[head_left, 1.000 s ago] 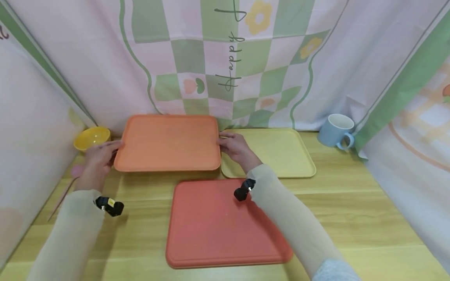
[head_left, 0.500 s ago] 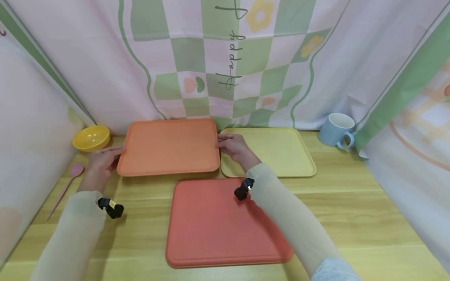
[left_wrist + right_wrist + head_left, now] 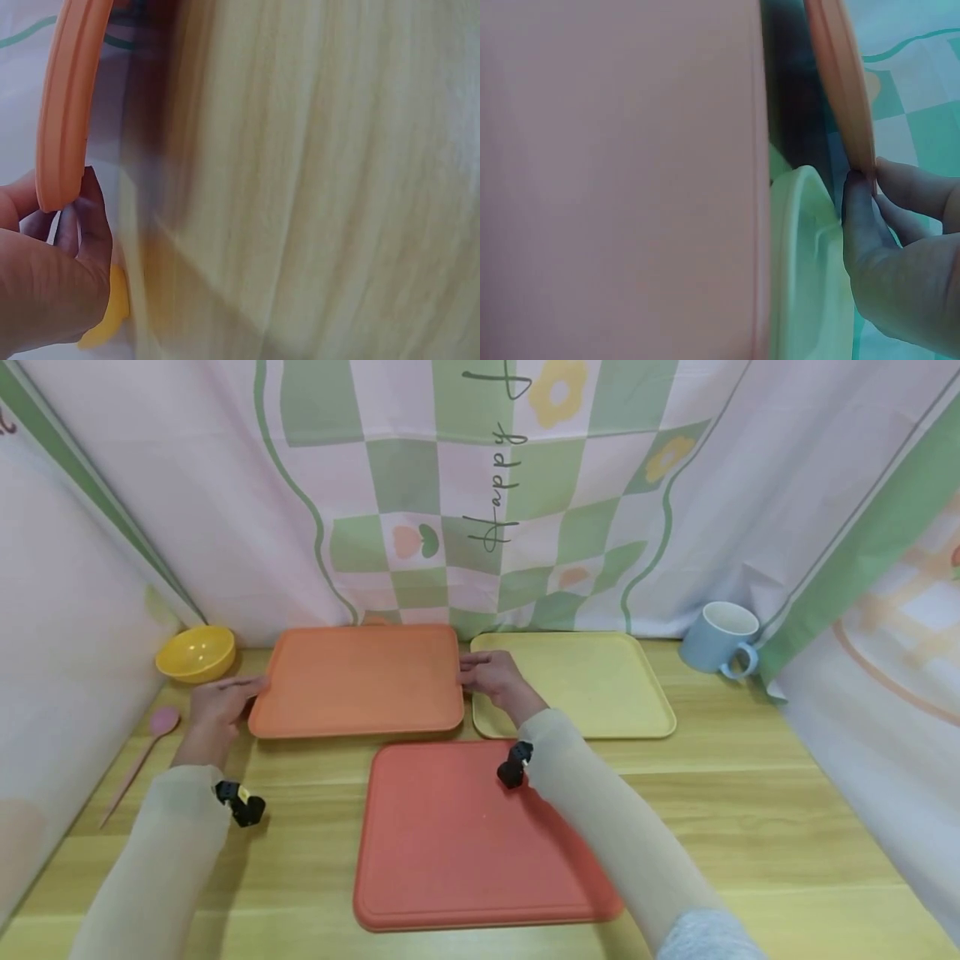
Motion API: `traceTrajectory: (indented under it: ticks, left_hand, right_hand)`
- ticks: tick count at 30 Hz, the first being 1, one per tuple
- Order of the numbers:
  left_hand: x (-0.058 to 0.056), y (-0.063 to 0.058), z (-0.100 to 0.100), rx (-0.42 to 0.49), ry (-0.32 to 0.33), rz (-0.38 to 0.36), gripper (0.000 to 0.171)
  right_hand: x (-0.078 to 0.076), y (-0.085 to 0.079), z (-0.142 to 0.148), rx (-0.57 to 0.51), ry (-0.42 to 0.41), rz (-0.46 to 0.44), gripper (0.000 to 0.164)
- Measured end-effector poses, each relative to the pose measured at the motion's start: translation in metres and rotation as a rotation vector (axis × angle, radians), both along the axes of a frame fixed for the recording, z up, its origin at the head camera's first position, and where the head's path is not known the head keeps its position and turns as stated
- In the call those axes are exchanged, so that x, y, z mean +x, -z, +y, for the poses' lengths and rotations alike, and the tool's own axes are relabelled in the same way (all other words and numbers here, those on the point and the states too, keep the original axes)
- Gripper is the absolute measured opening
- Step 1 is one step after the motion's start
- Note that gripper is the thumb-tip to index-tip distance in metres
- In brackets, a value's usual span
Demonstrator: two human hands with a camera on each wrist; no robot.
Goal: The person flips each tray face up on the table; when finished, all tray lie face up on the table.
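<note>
Between both hands is an orange tray [image 3: 360, 681], held a little above the table at the back left, as the gap under it in the left wrist view shows. My left hand [image 3: 219, 700] pinches its left edge, thumb on one side and fingers on the other. At the opposite short edge, my right hand [image 3: 495, 677] grips the rim between thumb and fingers. Just right of the orange tray lies a yellow tray [image 3: 592, 685], partly covered by the right hand. A red tray [image 3: 480, 835] lies in front, under the right forearm.
A yellow bowl [image 3: 197, 653] stands in the back left corner. Near the left wall lies a pink spoon [image 3: 164, 721]. The blue mug [image 3: 718, 637] is at the back right. A patterned curtain [image 3: 405, 485] closes off the back of the wooden table [image 3: 750, 827].
Both hands have lowered the orange tray toward the table, its far edge dropping and coming nearer. More of the bowl and spoon now shows beside the left hand. The red and yellow trays stay put.
</note>
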State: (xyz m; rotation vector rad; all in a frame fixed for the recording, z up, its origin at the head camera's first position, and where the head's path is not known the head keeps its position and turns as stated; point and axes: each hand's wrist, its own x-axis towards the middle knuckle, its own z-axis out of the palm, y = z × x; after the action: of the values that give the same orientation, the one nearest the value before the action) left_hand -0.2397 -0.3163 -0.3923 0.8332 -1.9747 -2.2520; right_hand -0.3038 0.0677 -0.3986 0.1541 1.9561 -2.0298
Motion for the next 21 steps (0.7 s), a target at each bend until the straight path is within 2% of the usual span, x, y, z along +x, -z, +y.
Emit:
traceTrajectory:
  ticks: [5, 8, 14, 21]
  left_hand:
    - [-0.002, 0.005, -0.003, -0.074, -0.012, -0.036, 0.025]
    - [-0.002, 0.008, -0.004, -0.075, -0.010, -0.043, 0.025]
    - [-0.002, 0.015, -0.008, -0.095, 0.034, -0.054, 0.026]
    - [-0.003, 0.017, -0.013, -0.151, 0.062, -0.132, 0.019]
  right_hand:
    - [0.001, 0.002, -0.005, 0.093, -0.018, 0.053, 0.044]
    - [0.001, 0.002, -0.007, 0.151, -0.022, 0.085, 0.042]
    - [0.002, 0.001, -0.012, 0.287, -0.040, 0.132, 0.039]
    - [0.001, -0.002, -0.017, 0.453, -0.070, 0.204, 0.036]
